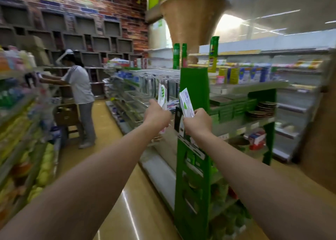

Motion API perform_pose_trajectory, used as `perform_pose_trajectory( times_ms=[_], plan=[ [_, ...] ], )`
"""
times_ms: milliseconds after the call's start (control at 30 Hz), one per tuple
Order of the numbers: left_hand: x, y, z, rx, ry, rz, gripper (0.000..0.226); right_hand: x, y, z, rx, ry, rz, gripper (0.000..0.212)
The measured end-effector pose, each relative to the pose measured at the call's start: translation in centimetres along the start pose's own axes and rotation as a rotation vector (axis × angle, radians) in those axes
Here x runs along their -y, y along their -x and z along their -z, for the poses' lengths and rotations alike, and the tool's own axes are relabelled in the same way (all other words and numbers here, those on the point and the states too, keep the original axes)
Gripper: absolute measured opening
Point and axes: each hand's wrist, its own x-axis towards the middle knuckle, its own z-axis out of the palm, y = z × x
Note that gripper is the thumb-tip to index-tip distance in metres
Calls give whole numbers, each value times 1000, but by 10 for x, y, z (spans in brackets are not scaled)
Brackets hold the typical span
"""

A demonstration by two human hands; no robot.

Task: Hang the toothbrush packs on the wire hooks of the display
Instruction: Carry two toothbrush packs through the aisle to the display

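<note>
1. left hand point(157, 114) grips one toothbrush pack point(162, 95) upright, fingers curled round its lower end.
2. right hand point(197, 121) grips a second pack point(186, 103), tilted left.
3. both packs are raised before the wire hooks point(156, 73), beside the green stand point(193, 148).

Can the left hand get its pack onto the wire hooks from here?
Probably yes. The left hand holds a toothbrush pack upright just before the wire hooks, with nothing visibly between them. The picture is blurred, so the remaining gap is hard to judge.
</note>
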Motion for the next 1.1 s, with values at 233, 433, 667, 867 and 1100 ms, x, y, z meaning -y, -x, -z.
perform_pose_trajectory(
  times_ms=[233,433,667,867,1100],
  plan=[
    [33,-49,25,-120,-44,79,46,14,-36,-82,169,-67,19,35],
    [76,-119,55,-167,7,111,66,37,-62,-153,194,-56,64,34],
    [135,-229,104,-197,-32,93,65,84,-114,-270,203,-102,92,28],
    [173,-328,147,-194,-9,150,68,133,-166,-355,213,-96,73,29],
    [213,-424,164,-189,9,162,74,154,-230,-447,228,-105,83,25]
  ],
)
